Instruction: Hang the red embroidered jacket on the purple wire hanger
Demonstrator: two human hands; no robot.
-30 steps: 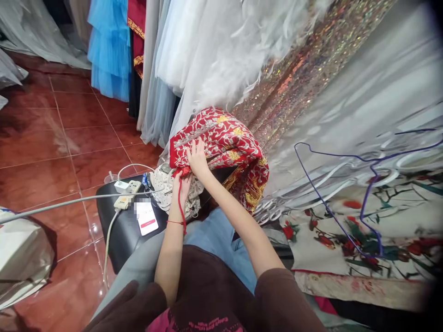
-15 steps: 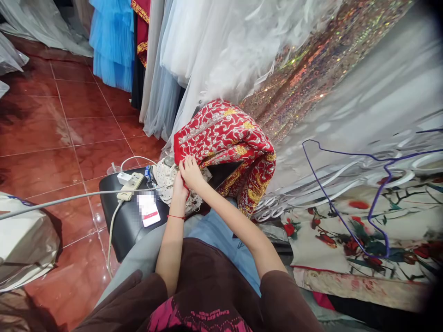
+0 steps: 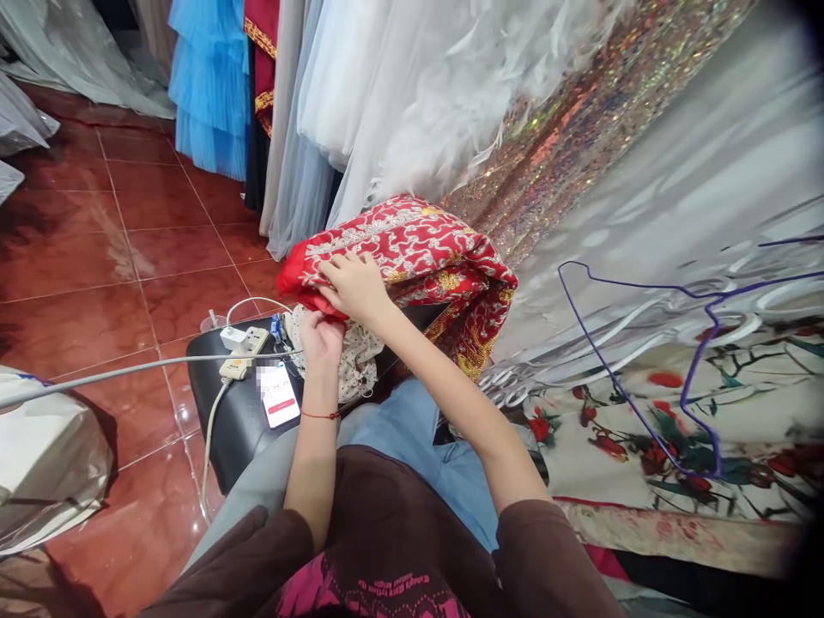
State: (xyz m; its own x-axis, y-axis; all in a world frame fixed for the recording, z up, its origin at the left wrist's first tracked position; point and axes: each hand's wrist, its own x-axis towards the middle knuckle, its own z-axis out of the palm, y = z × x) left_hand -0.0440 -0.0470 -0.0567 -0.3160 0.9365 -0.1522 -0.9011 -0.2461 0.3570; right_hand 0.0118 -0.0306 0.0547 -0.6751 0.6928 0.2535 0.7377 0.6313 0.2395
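A red garment [image 3: 444,245] with silver scrolling embroidery and gold flowers lies bunched ahead of me, one end reaching left toward my hands. Plain red cloth [image 3: 294,273] shows along that end. My left hand [image 3: 323,336] is closed on the lower edge of this cloth, its fingertips partly hidden beneath it. Above it, my right hand [image 3: 357,287] grips the embroidered part from the top with bent, slightly parted fingers. A cream dotted cloth [image 3: 357,365] lies crumpled under and beside my hands, on a black padded seat [image 3: 225,429].
On the seat are a power strip [image 3: 243,354] with a white plug, and a phone [image 3: 281,396]. A grey cable [image 3: 148,365] crosses from the left. Gowns [image 3: 209,86] hang behind. A purple wire hanger [image 3: 699,378] is at right; a white bag [image 3: 51,455] stands at left.
The garment's end has moved left and spread out, with more plain red cloth showing. My right hand has shifted up onto the embroidery; my left hand has moved slightly left.
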